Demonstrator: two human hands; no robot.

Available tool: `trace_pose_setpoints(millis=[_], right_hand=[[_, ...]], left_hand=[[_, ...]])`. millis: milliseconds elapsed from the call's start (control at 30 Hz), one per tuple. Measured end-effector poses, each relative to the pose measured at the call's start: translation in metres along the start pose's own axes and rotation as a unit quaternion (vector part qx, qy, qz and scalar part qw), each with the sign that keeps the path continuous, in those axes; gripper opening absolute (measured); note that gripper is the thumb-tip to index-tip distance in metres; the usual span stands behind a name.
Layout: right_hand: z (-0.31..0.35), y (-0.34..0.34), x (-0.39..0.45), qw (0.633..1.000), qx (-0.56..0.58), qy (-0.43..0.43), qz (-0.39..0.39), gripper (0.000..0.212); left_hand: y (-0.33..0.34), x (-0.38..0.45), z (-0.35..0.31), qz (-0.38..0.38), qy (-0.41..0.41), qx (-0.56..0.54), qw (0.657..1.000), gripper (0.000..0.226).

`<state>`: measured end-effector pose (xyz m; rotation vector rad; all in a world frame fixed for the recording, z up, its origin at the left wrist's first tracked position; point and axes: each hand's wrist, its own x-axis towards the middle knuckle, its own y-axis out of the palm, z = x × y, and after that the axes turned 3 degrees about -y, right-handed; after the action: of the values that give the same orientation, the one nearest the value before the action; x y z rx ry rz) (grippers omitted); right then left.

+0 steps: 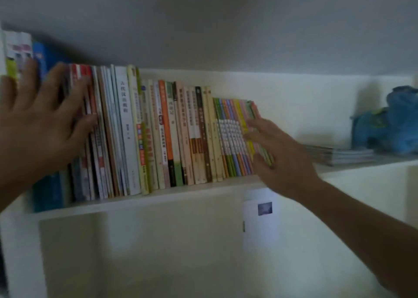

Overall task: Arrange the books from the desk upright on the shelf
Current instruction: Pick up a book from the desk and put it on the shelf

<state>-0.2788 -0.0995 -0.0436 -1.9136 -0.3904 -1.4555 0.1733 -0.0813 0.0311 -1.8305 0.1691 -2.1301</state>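
Observation:
A long row of books (158,134) stands upright on the white shelf (172,196), taller ones at the left, thin colourful ones (235,139) at the right end. My left hand (43,125) is spread flat with straight fingers against the spines at the row's left part. My right hand (278,152) lies with straight fingers against the outer side of the last thin books at the right end. Neither hand grips a book. The desk is out of view.
To the right on the shelf lies a flat stack of thin booklets (339,154), with a blue cloth bundle (391,121) behind it. Below the shelf is a white compartment with a white box (260,220). A white divider (371,184) stands lower right.

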Motion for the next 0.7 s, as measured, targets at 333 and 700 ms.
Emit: trace_pose_setpoints(millis=[333, 700], right_hand=[[-0.12, 0.049, 0.002, 0.905, 0.225, 0.211, 0.293, 0.088], [-0.147, 0.039, 0.009, 0.893, 0.251, 0.102, 0.359, 0.102]], left_hand=[[0.008, 0.013, -0.224, -0.058, 0.09, -0.066, 0.992, 0.067], [0.034, 0.002, -0.247, 0.015, -0.103, 0.02, 0.994, 0.072]])
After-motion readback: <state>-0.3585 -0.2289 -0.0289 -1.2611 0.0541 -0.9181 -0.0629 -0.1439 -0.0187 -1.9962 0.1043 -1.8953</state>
